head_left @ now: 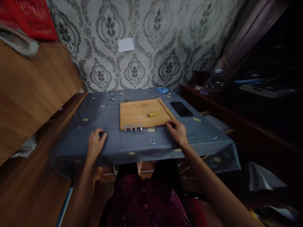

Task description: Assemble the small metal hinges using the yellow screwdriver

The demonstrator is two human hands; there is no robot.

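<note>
A framed wooden panel (134, 108) lies flat on the cloth-covered table, with a yellow-and-black screwdriver (151, 115) resting on it. Several small silver metal clip-like pieces (133, 128) sit along the left part of its near edge. My right hand (177, 130) is at the panel's near right corner, thumb and fingertips closed on the edge there. To the left of the panel, my left hand (96, 143) rests on the cloth. Its fingers are curved, with a gap between thumb and forefinger, and nothing is plainly held.
Right of the panel lies a black phone (181, 109). A blue crumpled item (162, 90) and small metal parts (112, 96) are towards the back of the grey tablecloth (94, 108). A wooden cabinet (35, 85) flanks the left; a plastic bottle (211, 82) stands on a dark side surface.
</note>
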